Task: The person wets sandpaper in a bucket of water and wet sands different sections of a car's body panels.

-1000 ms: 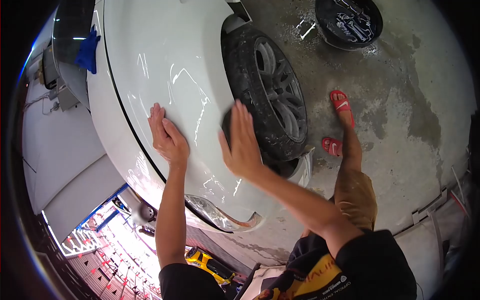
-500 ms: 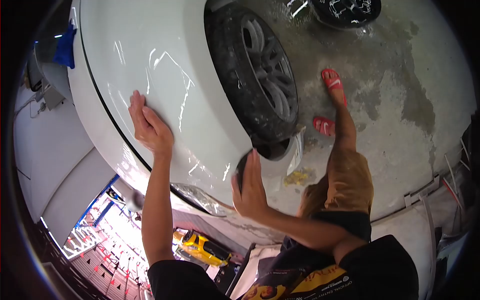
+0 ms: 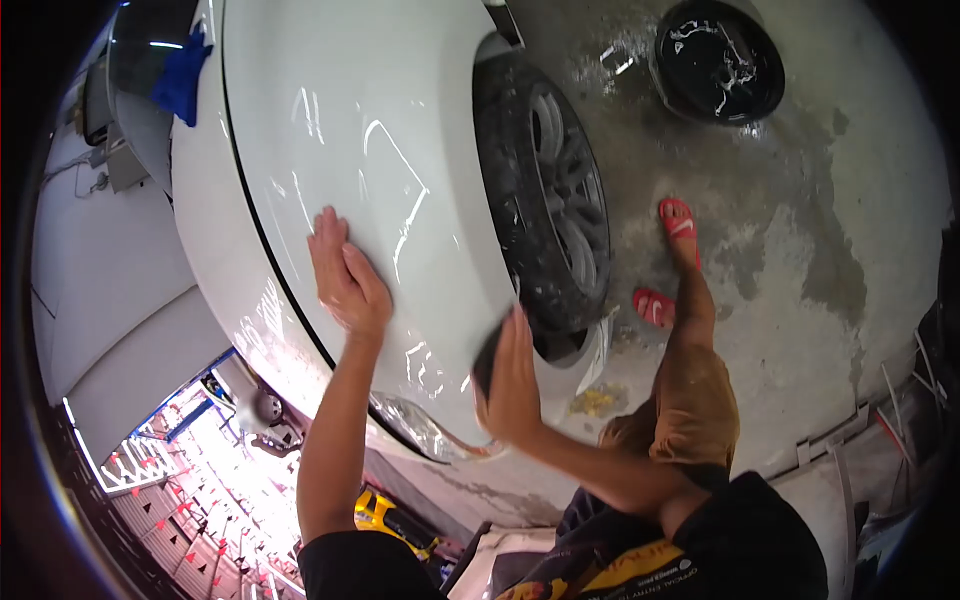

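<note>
My left hand (image 3: pixel 345 280) lies flat on the glossy white car fender (image 3: pixel 400 80), fingers stretched out with nothing in them. Lower down, beside the front edge of the wheel arch, my right hand (image 3: pixel 514 385) presses a dark, flat pad (image 3: pixel 486 358) against the panel. Its fingers are straight and close together over the pad, hiding part of it. Just past the right hand is the front wheel (image 3: pixel 562 190) with its black tire. The headlight (image 3: pixel 415 422) sits below and between my forearms.
A round black tub (image 3: pixel 720 65) with a shiny, reflecting surface stands on the wet concrete floor (image 3: pixel 780 230). A blue cloth (image 3: pixel 183 80) hangs at the car's far side. My feet are in red slides (image 3: pixel 678 220). A yellow car (image 3: pixel 385 515) is behind.
The view has shifted, so the car and tub sit lower and further right. My right hand has slid slightly along the wheel arch with the pad. The left hand stays on the fender.
</note>
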The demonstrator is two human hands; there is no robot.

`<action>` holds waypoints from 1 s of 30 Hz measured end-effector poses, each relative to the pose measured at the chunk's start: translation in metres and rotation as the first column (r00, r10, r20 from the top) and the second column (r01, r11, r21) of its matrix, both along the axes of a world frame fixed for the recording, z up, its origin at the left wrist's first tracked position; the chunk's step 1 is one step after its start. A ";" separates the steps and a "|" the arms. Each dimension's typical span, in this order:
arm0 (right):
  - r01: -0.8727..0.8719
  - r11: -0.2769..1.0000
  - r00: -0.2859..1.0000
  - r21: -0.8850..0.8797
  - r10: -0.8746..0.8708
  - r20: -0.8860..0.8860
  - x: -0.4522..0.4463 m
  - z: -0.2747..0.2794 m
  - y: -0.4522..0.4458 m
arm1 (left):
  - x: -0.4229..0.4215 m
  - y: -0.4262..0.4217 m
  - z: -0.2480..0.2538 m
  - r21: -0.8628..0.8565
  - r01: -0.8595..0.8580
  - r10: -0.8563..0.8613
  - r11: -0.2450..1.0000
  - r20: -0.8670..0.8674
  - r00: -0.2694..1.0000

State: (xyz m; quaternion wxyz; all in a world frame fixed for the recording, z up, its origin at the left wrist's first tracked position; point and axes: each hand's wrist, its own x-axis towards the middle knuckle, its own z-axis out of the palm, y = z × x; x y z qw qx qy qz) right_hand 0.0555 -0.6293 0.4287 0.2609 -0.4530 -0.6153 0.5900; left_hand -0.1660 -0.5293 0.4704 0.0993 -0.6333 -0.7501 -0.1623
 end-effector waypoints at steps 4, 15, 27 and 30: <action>-0.036 0.996 0.998 0.082 0.032 0.051 -0.024 0.000 0.040 | -0.002 -0.001 0.004 -0.042 0.003 -0.005 0.999 -0.030 1.000; -0.088 0.990 0.991 0.113 0.098 -0.089 -0.073 -0.003 0.196 | -0.006 -0.001 0.013 -0.200 -0.030 0.025 0.979 -0.029 0.999; 0.037 0.983 0.998 -0.180 -0.046 -0.048 -0.171 -0.121 0.385 | -0.009 -0.007 0.015 -0.394 -0.058 0.032 0.917 -0.074 0.997; -0.030 0.967 0.997 -0.253 0.013 -0.070 -0.145 -0.083 0.349 | -0.009 -0.005 0.014 -0.390 -0.073 0.046 0.918 -0.078 0.996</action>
